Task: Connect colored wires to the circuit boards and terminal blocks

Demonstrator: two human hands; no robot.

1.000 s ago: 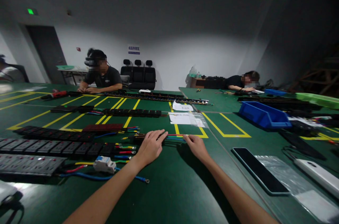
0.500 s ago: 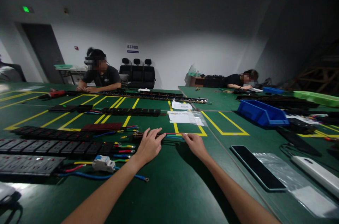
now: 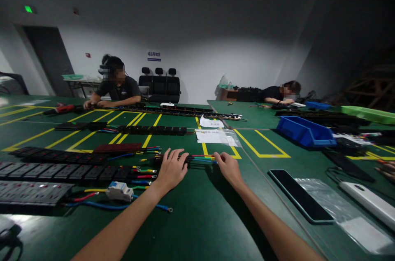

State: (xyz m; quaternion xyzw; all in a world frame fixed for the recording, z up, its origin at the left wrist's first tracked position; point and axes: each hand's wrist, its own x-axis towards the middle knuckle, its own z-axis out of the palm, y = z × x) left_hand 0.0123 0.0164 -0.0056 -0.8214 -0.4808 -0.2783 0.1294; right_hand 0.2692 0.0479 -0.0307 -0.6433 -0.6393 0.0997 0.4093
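the wires point(image 3: 201, 159) stretch between the person's two hands, just above or on the green table point(image 3: 197, 224); which of the two cannot be told. red, yellow and blue strands run side by side, their long axis going left to right across the person's view. their right-hand ends point into the right hand point(image 3: 228, 168); the other way they run in under the left hand point(image 3: 173, 169), in line with a dark strip point(image 3: 158, 162) that shows past its fingers.

the left hand is palm down, fingers a little bent and loosely spread, lying over the dark strip; whether it grips or only rests there cannot be told, since the hand hides the spot. the right hand is mostly closed, thumb and forefinger pinched together on the ends of the wires.

just beyond the wires lies a sheet of paper point(image 3: 210, 136). to the left, a black socket strip point(image 3: 70, 171) lies much the same way, its coloured leads pointing right. nearer the person, a white switch point(image 3: 120, 191) sits among thicker cables. to the right, a phone point(image 3: 300, 196) lies slantwise, with a blue bin point(image 3: 317, 136) beyond it.
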